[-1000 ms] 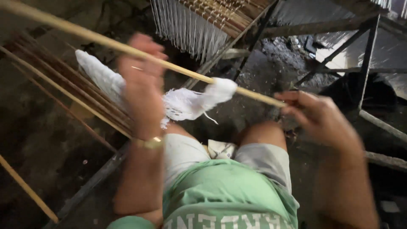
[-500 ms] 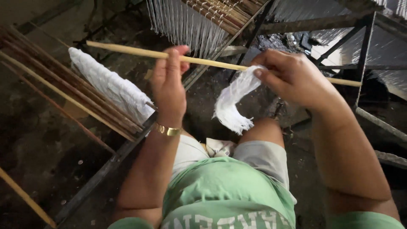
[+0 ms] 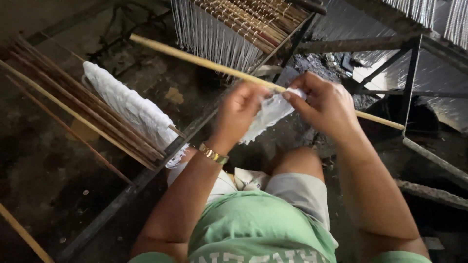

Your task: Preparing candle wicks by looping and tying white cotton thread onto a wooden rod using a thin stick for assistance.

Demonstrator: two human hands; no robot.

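Bamboo stick, two hands, one bundle

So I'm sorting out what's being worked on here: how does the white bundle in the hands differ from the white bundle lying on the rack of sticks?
The white bundle in the hands is smaller, pinched by the left hand and right hand around a pale stick. The white bundle on the rack is longer, untouched, draped across dark sticks. Both look like white stringy fibre.

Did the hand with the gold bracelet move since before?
Yes. The left hand slid right along the bamboo stick, away from the white bundle on the rack, and now meets the right hand at the white threads.
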